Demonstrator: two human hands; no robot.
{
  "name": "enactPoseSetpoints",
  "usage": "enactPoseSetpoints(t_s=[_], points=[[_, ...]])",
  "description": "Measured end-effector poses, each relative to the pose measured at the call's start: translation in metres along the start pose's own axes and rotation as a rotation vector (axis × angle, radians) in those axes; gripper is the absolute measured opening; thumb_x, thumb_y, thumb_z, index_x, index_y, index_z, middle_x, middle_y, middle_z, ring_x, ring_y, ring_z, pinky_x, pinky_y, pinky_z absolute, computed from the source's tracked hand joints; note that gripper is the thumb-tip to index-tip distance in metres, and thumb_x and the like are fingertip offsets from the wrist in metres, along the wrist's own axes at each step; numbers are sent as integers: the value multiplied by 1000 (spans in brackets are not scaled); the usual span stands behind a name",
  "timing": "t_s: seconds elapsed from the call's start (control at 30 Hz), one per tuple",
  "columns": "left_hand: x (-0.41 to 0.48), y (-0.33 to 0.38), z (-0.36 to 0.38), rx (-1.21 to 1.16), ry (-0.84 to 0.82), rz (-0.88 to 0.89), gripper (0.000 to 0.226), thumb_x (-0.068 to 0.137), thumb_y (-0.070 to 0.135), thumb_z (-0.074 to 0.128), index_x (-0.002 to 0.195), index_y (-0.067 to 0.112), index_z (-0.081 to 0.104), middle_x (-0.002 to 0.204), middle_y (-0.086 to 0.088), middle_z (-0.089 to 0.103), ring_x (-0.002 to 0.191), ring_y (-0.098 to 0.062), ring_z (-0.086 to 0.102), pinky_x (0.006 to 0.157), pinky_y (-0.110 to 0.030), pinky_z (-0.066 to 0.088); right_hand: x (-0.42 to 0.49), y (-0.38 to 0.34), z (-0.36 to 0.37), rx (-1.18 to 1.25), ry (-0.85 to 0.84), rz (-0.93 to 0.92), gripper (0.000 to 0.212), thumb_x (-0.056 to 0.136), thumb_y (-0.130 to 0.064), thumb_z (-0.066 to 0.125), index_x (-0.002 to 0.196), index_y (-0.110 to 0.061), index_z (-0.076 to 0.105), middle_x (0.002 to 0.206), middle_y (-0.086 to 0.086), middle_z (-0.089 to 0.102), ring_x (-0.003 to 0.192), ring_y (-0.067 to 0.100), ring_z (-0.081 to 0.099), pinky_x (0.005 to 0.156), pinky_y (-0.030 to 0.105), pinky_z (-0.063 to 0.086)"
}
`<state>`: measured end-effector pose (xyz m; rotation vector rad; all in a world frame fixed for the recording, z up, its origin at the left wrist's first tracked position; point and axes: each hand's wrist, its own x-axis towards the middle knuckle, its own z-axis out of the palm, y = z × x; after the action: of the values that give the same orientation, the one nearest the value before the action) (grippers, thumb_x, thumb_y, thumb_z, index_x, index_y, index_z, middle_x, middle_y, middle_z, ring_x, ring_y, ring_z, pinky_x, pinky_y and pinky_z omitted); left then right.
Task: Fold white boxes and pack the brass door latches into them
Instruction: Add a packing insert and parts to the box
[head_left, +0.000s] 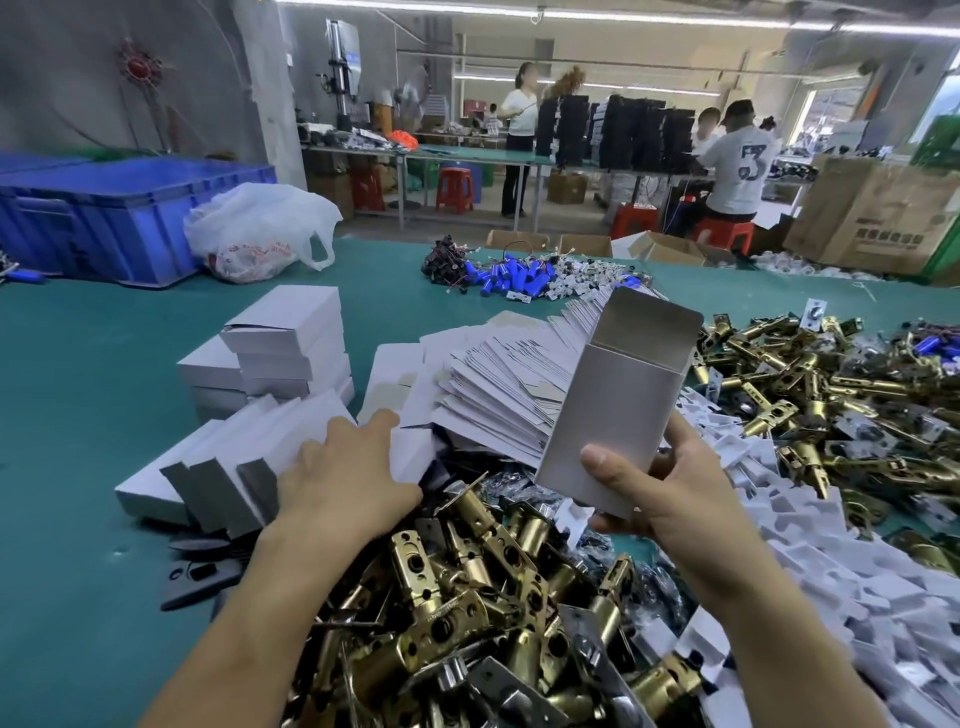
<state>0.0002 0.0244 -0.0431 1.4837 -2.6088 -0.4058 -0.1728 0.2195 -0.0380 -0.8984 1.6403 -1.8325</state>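
Observation:
My right hand (660, 493) grips a folded white box (618, 405) by its lower end, thumb across the front; the box is tilted, its top flap standing open. My left hand (348, 467) rests with fingers spread on a row of packed white boxes (218, 457) lying on the green table. A fanned stack of flat box blanks (498, 369) lies behind my hands. Brass door latches (467, 597) are heaped right in front of me, and a second heap (810, 395) is at the right.
Finished boxes (280, 348) are stacked at the left. White plastic inserts (831, 561) are piled at the right. Blue battery packs with wires (519, 275), a white plastic bag (254, 228) and a blue crate (104, 213) sit further back. People work at far tables.

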Motion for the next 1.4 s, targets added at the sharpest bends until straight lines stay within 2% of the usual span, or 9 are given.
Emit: enactPoseSetpoints(t_s=[0.2, 0.3, 0.47, 0.57, 0.7, 0.93, 1.07, 1.27, 1.4], points=[[7, -19, -6, 214, 339, -107, 70, 75, 20, 72, 136, 44, 47, 143, -1, 31, 126, -31, 34, 93, -43, 32, 2, 1, 0, -5, 1, 2, 65, 58, -36, 84, 116, -31, 55, 92, 1, 76, 81, 26, 75, 58, 34, 59], [14, -27, 0, 280, 387, -128, 70, 74, 17, 74, 133, 46, 50, 145, 4, 29, 128, -25, 30, 92, -41, 29, 2, 2, -1, -21, 0, 5, 62, 59, -36, 84, 114, -31, 56, 92, 0, 76, 81, 25, 75, 57, 34, 59], [20, -27, 10, 312, 440, -151, 75, 71, 12, 73, 134, 45, 47, 151, 1, 24, 139, -24, 17, 110, -51, 17, 2, 2, -3, -24, 12, 13, 62, 57, -35, 83, 113, -29, 57, 90, -1, 76, 80, 25, 75, 56, 35, 60], [19, -27, 11, 360, 403, -143, 72, 75, 19, 72, 136, 43, 46, 154, -2, 18, 143, -25, 11, 112, -54, 10, 1, 1, -4, -21, 14, 17, 62, 56, -35, 83, 112, -28, 57, 88, -1, 76, 79, 26, 75, 55, 34, 59], [16, -8, 10, 412, 285, -32, 46, 90, 52, 62, 132, 34, 57, 159, -3, 18, 148, -25, 14, 115, -53, 9, 0, 1, -2, -29, -9, 28, 63, 57, -34, 83, 114, -28, 57, 89, -1, 76, 80, 25, 75, 56, 36, 60], [18, -10, 10, 347, 368, 159, 39, 85, 8, 64, 118, 28, 69, 142, 2, 42, 129, -22, 36, 98, -35, 29, 0, 1, -2, -42, -18, 35, 62, 60, -33, 83, 115, -28, 58, 89, -1, 76, 80, 25, 75, 57, 39, 60], [20, -17, 14, 128, 123, 219, 42, 91, 2, 48, 114, 29, 70, 119, 0, 65, 109, -26, 61, 84, -39, 52, 2, 2, 2, -48, -28, 41, 62, 60, -32, 84, 116, -29, 58, 90, 1, 76, 80, 26, 75, 58, 40, 61], [23, -20, 19, 3, 75, 71, 25, 89, 0, 36, 89, 10, 58, 91, -10, 59, 81, -30, 58, 73, -42, 54, 0, 3, 3, -49, -40, 48, 63, 61, -31, 83, 119, -28, 57, 91, -1, 76, 82, 25, 75, 59, 40, 61], [22, -19, 23, -12, 36, 9, 20, 94, 3, 40, 77, 11, 46, 91, -9, 50, 84, -29, 51, 75, -41, 49, -1, 3, 2, -45, -49, 46, 63, 60, -32, 83, 118, -29, 57, 92, 0, 76, 82, 25, 75, 59, 40, 61]])
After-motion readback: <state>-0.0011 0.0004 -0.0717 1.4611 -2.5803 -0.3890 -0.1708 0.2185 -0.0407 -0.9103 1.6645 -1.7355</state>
